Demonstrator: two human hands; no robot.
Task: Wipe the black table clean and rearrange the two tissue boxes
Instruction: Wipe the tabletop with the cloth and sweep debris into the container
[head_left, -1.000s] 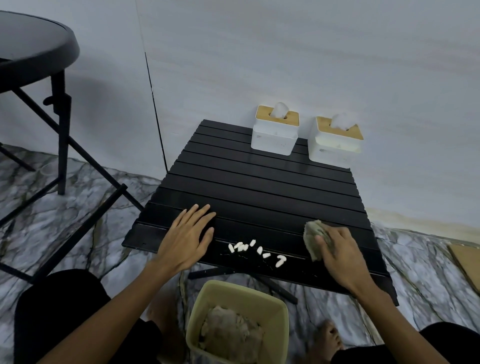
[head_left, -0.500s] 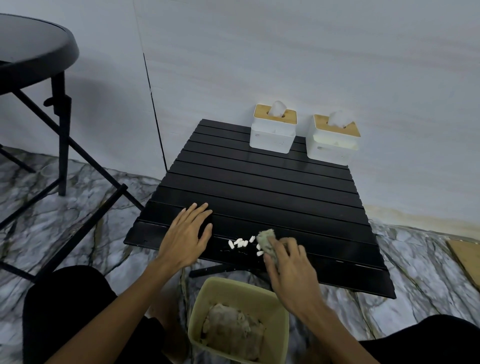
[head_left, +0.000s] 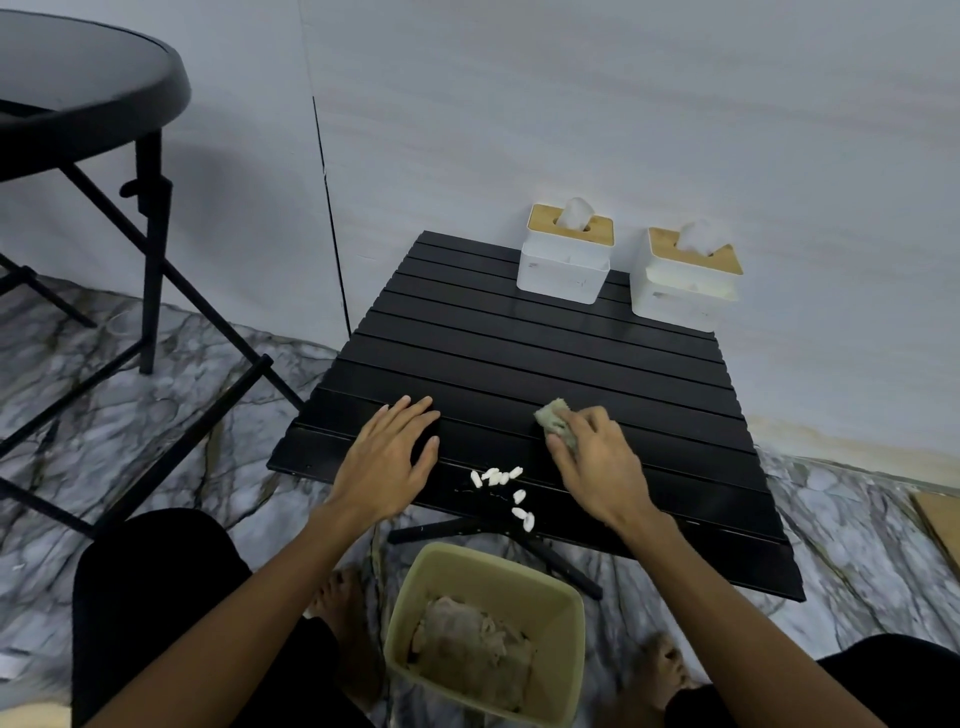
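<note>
The right grip (head_left: 597, 462) had its fingers curled round a crumpled grey-green cloth (head_left: 556, 423), pinning it to the black desk (head_left: 519, 358) a little to the right of the middle, towards the near side. The left grip (head_left: 387, 457) lay flat on the near left part of the desk, fingers straight and slightly spread, holding nothing and apparently steadying the top.

The white bits (head_left: 501, 486) lay between the two grips, to the near left of the cloth. Seven could be counted, possibly eight: four in a short row running left to right, and three more trailing off to the right and towards the near edge. Taken together, the scatter ran from far left to near right and ended almost at the edge. Both grips were close to it, but the right one held the cloth, so a pull to the near left would probably gather the bits. One bin (head_left: 545, 597) stood on the floor just below the near edge, slightly to the near side of the bits, with crumpled grey material inside.

The two tissue boxes stood at the far right of the desk by the wall, apart from each other: the left tissue box (head_left: 563, 275) and the right tissue box (head_left: 683, 293). Each had a wooden lid with a tissue poking out. Neither grip was near them.
</note>
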